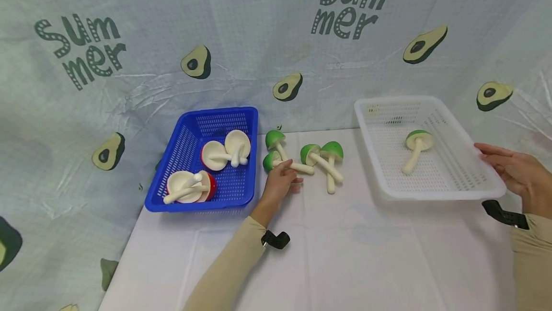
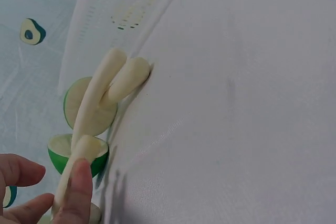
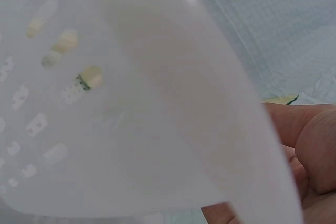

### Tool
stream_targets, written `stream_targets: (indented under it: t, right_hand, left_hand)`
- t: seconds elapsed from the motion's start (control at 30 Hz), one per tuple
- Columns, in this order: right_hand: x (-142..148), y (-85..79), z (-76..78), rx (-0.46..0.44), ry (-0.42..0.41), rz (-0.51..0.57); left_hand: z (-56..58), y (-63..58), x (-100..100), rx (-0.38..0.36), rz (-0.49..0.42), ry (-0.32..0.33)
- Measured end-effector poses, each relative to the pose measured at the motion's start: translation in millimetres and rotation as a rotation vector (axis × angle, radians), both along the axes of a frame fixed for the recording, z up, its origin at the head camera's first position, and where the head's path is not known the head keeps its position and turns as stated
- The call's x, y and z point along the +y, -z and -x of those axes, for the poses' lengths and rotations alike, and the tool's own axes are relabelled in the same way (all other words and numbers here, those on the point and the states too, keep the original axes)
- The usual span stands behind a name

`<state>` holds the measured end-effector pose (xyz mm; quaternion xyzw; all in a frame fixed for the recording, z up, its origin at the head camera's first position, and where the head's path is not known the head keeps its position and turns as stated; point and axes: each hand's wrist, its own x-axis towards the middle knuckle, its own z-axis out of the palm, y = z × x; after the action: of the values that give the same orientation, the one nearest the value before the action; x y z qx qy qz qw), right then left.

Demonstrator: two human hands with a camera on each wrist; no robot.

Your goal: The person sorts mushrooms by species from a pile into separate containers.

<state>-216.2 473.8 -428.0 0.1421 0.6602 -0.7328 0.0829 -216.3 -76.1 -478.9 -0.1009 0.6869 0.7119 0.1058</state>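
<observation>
My left hand [image 1: 280,184] is at the group of green-capped toy mushrooms in the middle. In the left wrist view its fingertips [image 2: 80,182] pinch the pale stem of one green mushroom [image 1: 272,161]. Close by lie another green mushroom [image 1: 274,139] behind it and two with crossed stems, one green mushroom [image 1: 318,156] and one green mushroom [image 1: 332,150], to the right. My right hand [image 1: 519,169] holds the right rim of a white perforated basket [image 1: 463,195], partly hidden behind it in the right wrist view. Inside that basket lies one green mushroom [image 1: 416,150].
A blue perforated basket [image 1: 235,201] stands to the left, holding several red-capped mushrooms [image 1: 226,153] with white stems. A white cloth [image 1: 345,263] covers the table. Behind it hangs a sheet [image 1: 246,38] printed with avocados and lettering.
</observation>
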Motion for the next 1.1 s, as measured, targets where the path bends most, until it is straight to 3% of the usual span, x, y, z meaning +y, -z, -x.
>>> stream_targets:
  t: [0.23, 0.57, 0.83, 1.0, 1.1]
  right_hand:
    - [1.6, 0.2, 1.8, -0.039, 0.029, -0.018]
    - [1.4, -1.0, 1.1, -0.064, 0.042, -0.021]
    - [2.8, 1.3, 1.3, -0.055, 0.039, -0.015]
    - [2.8, 2.5, 1.4, -0.026, 0.02, -0.074]
    - [2.0, 2.4, 1.6, -0.009, 0.016, -0.055]
  left_hand:
    - [-0.7, -1.8, 1.4, 0.14, -0.006, -0.136]
    - [0.8, 3.1, 5.6, 0.172, -0.026, -0.28]
    - [-1.9, 7.5, 6.0, 0.204, -0.067, -0.316]
    - [-2.7, 4.0, 6.3, 0.216, -0.086, -0.301]
    - [-3.5, 0.4, 7.0, 0.214, -0.111, -0.295]
